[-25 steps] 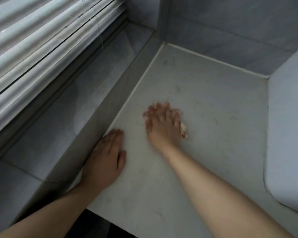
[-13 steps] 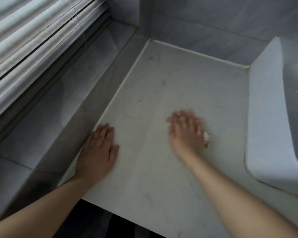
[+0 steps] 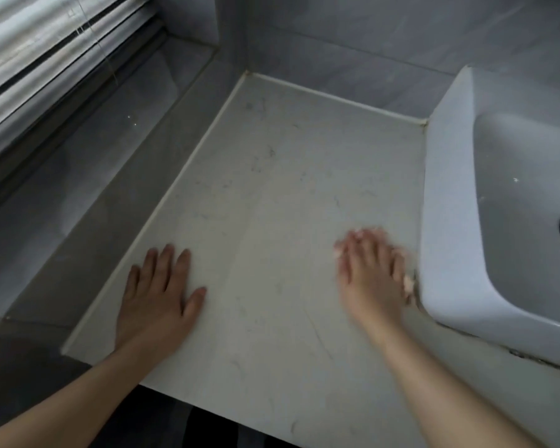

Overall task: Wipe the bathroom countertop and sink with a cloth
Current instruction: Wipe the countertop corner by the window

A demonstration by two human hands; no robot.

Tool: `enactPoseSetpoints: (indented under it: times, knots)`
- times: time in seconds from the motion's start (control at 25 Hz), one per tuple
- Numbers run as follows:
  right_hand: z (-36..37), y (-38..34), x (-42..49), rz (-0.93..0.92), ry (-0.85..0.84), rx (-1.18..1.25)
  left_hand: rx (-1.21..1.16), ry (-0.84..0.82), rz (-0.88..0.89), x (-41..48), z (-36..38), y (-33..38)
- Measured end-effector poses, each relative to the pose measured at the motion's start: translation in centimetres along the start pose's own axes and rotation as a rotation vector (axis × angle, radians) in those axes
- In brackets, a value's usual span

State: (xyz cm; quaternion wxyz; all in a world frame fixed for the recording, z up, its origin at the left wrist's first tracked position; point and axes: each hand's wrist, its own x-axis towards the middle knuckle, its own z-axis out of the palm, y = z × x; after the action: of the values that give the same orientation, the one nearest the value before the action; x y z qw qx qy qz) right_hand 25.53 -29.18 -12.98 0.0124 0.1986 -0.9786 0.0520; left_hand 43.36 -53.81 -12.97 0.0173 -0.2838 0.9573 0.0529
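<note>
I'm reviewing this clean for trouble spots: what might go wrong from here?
The right hand presses a cloth that barely peeks out beside it, close beside the sink wall: knuckles may knock the sink, or the small cloth may slip free. The dark marks toward the far corner of the countertop may get missed.

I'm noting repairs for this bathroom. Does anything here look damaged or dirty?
Yes. The seam under the sink, along its front corner, shows dark, ragged patches, like cracked or grimy sealant. Thin dark squiggles scatter over the countertop, mostly toward the back corner; hairs or veining, cannot tell.
</note>
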Motion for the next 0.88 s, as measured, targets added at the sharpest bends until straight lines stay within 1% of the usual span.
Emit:
enactPoseSetpoints:
  times: [0.08, 0.12, 0.16, 0.28, 0.32, 0.36, 0.4, 0.48, 0.56, 0.6, 0.64, 0.72, 0.8, 0.84, 0.88]
  knots:
    - [0.1, -0.9, -3.9, -0.257, -0.023, 0.022, 0.015, -0.009, -0.023, 0.0, 0.0, 0.5]
    - [-0.1, -0.4, -3.4, -0.323, -0.023, 0.001, 0.026, -0.008, -0.03, 0.0, 0.0, 0.6]
    - [-0.3, 0.5, -1.6, -0.3, -0.035, 0.0, 0.038, -0.008, -0.034, 0.1, 0.0, 0.6]
    - [-0.8, 2.9, 5.2, 0.016, -0.089, 0.013, 0.062, -0.032, -0.042, 0.0, -0.2, 0.6]
    - [-0.5, 2.8, 5.5, 0.075, -0.113, 0.037, 0.061, -0.038, -0.046, 0.1, -0.3, 0.7]
    - [-0.2, 2.4, 4.3, 0.065, -0.083, 0.039, 0.057, -0.043, -0.049, 0.1, -0.4, 0.8]
    - [-0.1, 2.1, 2.0, 0.003, -0.025, 0.021, 0.047, -0.043, -0.05, 0.1, -0.5, 0.8]
    - [-0.3, 2.8, -4.1, -0.2, 0.032, 0.017, 0.019, -0.033, -0.056, 0.0, -0.5, 0.9]
    - [-0.7, 4.8, -7.0, -0.319, 0.009, -0.015, 0.007, -0.033, -0.06, -0.1, -0.5, 0.8]
    - [-0.6, 5.4, -6.4, -0.335, 0.026, -0.018, 0.005, -0.033, -0.062, -0.2, -0.5, 0.8]
    - [-0.4, 5.5, -5.2, -0.309, 0.067, -0.033, 0.003, -0.032, -0.062, -0.2, -0.5, 0.8]
    - [-0.1, 4.5, -2.4, -0.179, 0.101, -0.056, 0.002, -0.034, -0.063, 0.0, -0.6, 0.8]
    - [0.4, 3.1, -1.7, -0.065, 0.083, -0.016, 0.001, -0.031, -0.059, 0.1, -0.7, 0.8]
    - [0.4, 2.6, -2.7, -0.049, 0.087, 0.002, -0.003, -0.034, -0.057, 0.0, -0.7, 0.8]
    - [0.3, 2.4, -4.2, -0.078, 0.093, 0.003, -0.003, -0.038, -0.054, 0.0, -0.8, 0.7]
